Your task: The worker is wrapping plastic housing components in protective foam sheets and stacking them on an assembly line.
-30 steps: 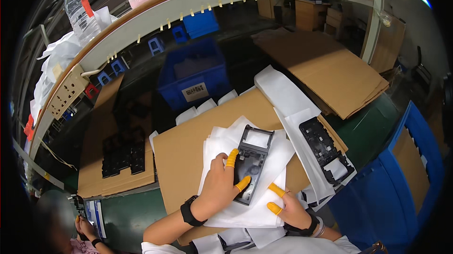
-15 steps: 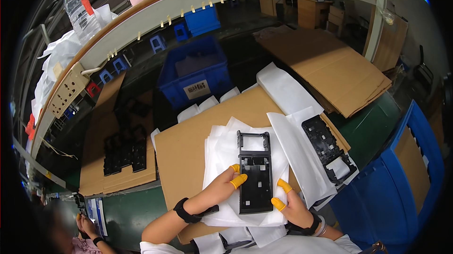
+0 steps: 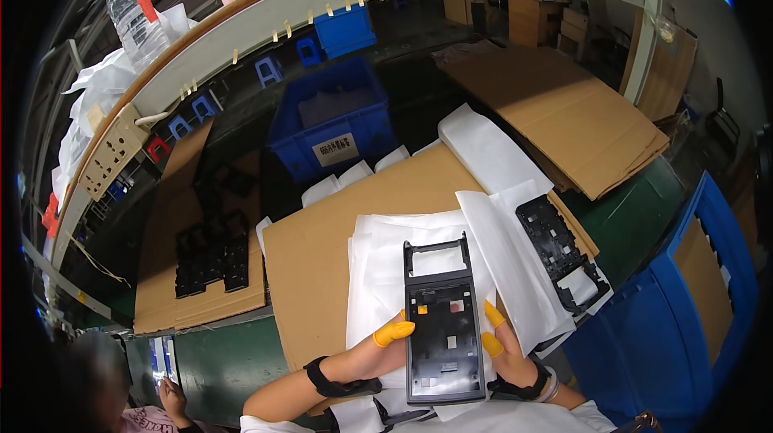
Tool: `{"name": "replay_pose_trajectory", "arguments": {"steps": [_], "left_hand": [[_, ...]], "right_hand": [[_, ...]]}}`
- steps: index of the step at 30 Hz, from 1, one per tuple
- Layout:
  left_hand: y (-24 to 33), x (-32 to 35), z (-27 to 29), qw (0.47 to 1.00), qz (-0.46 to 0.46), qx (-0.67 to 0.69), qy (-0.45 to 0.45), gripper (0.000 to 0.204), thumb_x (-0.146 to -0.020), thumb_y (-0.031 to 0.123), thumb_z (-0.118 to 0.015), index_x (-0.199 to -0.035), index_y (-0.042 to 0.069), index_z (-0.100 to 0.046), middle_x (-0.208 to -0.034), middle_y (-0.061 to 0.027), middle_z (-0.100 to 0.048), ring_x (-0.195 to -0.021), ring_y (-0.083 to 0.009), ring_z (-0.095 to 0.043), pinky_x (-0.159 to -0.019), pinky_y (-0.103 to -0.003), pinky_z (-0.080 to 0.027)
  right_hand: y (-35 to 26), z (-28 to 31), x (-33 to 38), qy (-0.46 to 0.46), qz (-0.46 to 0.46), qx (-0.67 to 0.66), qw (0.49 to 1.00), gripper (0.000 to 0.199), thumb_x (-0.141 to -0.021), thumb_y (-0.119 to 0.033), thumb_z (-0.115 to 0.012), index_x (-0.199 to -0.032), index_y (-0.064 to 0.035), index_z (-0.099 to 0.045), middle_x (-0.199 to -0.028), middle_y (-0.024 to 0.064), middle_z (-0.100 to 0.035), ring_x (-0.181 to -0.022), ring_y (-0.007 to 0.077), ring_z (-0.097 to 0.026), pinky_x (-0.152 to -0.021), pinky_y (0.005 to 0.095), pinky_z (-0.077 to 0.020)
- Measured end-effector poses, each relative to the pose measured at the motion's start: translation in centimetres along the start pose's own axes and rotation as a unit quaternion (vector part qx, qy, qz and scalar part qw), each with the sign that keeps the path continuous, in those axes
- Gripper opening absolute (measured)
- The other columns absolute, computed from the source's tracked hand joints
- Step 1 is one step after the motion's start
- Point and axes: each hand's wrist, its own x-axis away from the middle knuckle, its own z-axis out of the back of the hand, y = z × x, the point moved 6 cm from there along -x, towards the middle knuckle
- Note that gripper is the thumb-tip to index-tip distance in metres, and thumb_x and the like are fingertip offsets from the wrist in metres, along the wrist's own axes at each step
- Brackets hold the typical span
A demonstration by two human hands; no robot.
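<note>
Black plastic housing (image 3: 443, 328) flat, inner side up, apparently.

Left hand (image 3: 372, 352) and right hand (image 3: 507, 352) are gripping a black housing (image 3: 443, 328) by its sides. It is lying over white foam sheets (image 3: 378, 272) on cardboard (image 3: 322, 248).

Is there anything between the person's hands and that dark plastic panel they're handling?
Nothing visible. The left hand and right hand grip the black plastic housing directly by its long edges, orange finger covers pressed against it. Beneath it lies only a stack of white foam sheets on the cardboard sheet.
</note>
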Motion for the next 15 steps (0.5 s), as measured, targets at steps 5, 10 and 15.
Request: {"name": "replay_pose_trajectory", "arguments": {"steps": [5, 10, 15], "left_hand": [[-0.1, 0.4, 1.4, 0.999, -0.034, 0.012, 0.022, 0.059, -0.089, 0.029, -0.044, -0.139, 0.009, -0.019, -0.139, -0.0115, -0.029, -0.125, -0.0245, -0.034, -0.103, -0.042, -0.029], [3.8, 3.9, 4.4, 0.96, -0.233, -0.1, 0.121, 0.044, -0.089, 0.021, -0.043, -0.128, 0.005, -0.033, -0.122, -0.0092, -0.048, -0.113, -0.0223, -0.047, -0.098, -0.038, -0.036], [8.0, 7.5, 7.5, 0.916, -0.333, -0.011, 0.224, 0.041, -0.088, 0.03, -0.032, -0.117, 0.003, -0.046, -0.113, -0.0124, -0.054, -0.108, -0.0261, -0.05, -0.093, -0.046, -0.038]], "right_hand": [[-1.6, -1.0, -0.3, -0.073, 0.042, -0.001, 0.996, 0.065, -0.081, -0.004, -0.055, -0.135, 0.0066, -0.02, -0.134, 0.0202, -0.032, -0.126, 0.0274, -0.03, -0.103, 0.0342, -0.0226], [-2.3, -0.8, -0.7, -0.063, 0.033, 0.053, 0.996, 0.069, -0.08, 0.0, -0.051, -0.136, 0.0058, -0.012, -0.136, 0.0207, -0.028, -0.126, 0.0283, -0.03, -0.103, 0.0343, -0.0223], [-2.9, -0.6, -0.9, -0.038, 0.058, -0.018, 0.997, 0.081, -0.079, 0.004, -0.048, -0.139, 0.001, 0.007, -0.144, 0.018, -0.012, -0.13, 0.0229, -0.021, -0.106, 0.0323, -0.0136]]}}
